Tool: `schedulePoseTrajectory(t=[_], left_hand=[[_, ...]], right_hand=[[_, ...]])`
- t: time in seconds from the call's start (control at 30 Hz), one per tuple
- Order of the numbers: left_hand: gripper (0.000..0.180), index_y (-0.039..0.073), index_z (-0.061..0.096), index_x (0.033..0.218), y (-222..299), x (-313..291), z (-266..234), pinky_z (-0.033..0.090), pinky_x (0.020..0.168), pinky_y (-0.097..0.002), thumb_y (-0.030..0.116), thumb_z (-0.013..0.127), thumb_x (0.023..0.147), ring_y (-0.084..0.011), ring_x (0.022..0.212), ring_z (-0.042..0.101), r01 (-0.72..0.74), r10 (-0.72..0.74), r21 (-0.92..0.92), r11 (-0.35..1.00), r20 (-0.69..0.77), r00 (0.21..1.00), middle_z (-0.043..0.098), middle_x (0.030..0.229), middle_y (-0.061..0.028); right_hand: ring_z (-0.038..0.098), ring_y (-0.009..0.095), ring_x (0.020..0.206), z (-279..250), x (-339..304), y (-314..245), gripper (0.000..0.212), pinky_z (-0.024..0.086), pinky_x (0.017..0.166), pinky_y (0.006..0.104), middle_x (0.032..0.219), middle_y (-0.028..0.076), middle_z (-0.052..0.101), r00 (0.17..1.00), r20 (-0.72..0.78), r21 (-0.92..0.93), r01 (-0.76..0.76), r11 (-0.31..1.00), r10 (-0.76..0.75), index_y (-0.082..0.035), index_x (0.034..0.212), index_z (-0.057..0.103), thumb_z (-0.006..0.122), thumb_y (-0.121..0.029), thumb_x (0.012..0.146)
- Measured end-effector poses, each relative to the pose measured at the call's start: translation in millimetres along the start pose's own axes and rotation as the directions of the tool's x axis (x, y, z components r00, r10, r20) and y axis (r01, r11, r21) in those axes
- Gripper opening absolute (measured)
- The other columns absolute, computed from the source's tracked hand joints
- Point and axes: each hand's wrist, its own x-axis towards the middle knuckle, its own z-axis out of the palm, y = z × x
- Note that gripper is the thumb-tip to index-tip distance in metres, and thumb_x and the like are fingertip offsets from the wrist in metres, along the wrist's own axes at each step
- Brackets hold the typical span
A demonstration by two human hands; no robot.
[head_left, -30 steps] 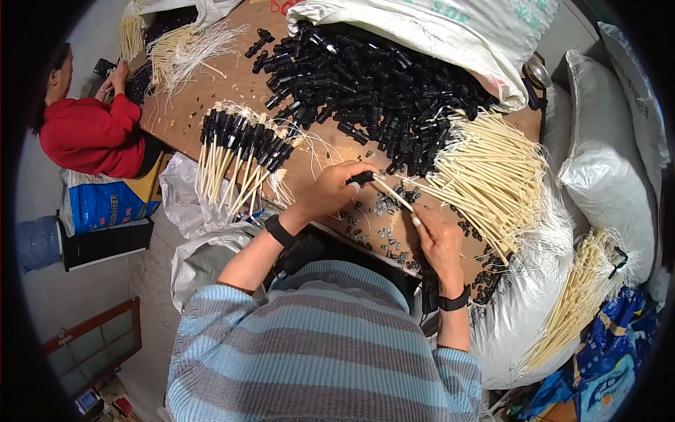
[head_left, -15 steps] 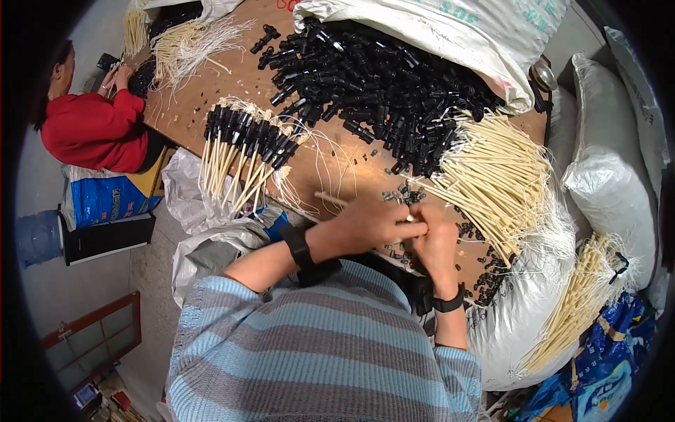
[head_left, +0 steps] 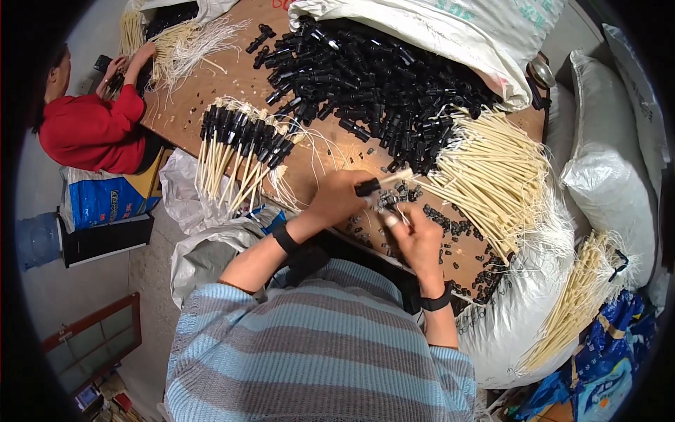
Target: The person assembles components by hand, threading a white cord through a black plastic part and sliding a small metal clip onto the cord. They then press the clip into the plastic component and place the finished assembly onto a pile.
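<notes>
Pinching a black fitting (head_left: 367, 188), pale stick (head_left: 396, 177) poking out, in my left fingers (head_left: 344, 185) above the tabletop (head_left: 239, 79), I cannot tell what my right fingers (head_left: 408, 226) grip, with joined pieces (head_left: 242, 131) lying leftward, heaped fittings (head_left: 373, 77) and loose sticks (head_left: 492, 172) apparently unjoined.

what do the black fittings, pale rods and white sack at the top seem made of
Black fittings: probably glossy moulded plastic, from their bright highlights. Pale rods: matte, perhaps wood or stiff cord, being straight and cream; unclear. White sack: likely woven plastic, slightly shiny, with stiff folds.
</notes>
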Motion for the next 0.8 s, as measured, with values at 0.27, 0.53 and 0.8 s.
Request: schedulePoseTrajectory(t=[0.27, 0.53, 0.8], left_hand=[[0.029, 0.002, 0.066, 0.096, 10, 1, 8, 0.049, 0.067, -0.0312, 0.004, 0.066, 0.067, -0.0209, 0.072, 0.064, 0.142, -0.103, -0.270, 0.952, 0.153, 0.983, 0.066, 0.079, -0.0114], [0.040, 0.007, 0.063, 0.110, 3, -5, 5, 0.049, 0.076, -0.0354, -0.001, 0.061, 0.071, -0.0259, 0.087, 0.063, -0.115, 0.106, 0.167, 0.979, 0.064, 0.992, 0.066, 0.095, -0.0106], [0.040, 0.010, 0.063, 0.109, 4, -7, 7, 0.049, 0.075, -0.0418, -0.001, 0.060, 0.071, -0.0323, 0.087, 0.061, -0.256, 0.244, 0.344, 0.904, 0.077, 0.967, 0.062, 0.092, -0.0106]], right_hand=[[0.057, 0.015, 0.049, 1, 3, -8, 0.016, 0.043, 0.046, 0.0292, 0.061, 0.008, 0.058, 0.978, -0.023, -0.140, 0.202, 0.969, -0.207, -0.006, 0.083, 0.064, 0.075, -0.017, 0.080], [0.056, 0.013, 0.050, 0, 1, -5, 0.013, 0.044, 0.050, 0.0265, 0.059, 0.008, 0.059, 0.995, -0.101, -0.013, 0.010, 1.000, -0.011, -0.004, 0.093, 0.071, 0.065, -0.007, 0.082], [0.055, 0.013, 0.050, 5, 5, -4, 0.013, 0.044, 0.050, 0.0262, 0.058, 0.009, 0.057, 0.993, -0.119, 0.030, -0.006, 1.000, 0.010, -0.003, 0.092, 0.071, 0.065, -0.006, 0.081]])
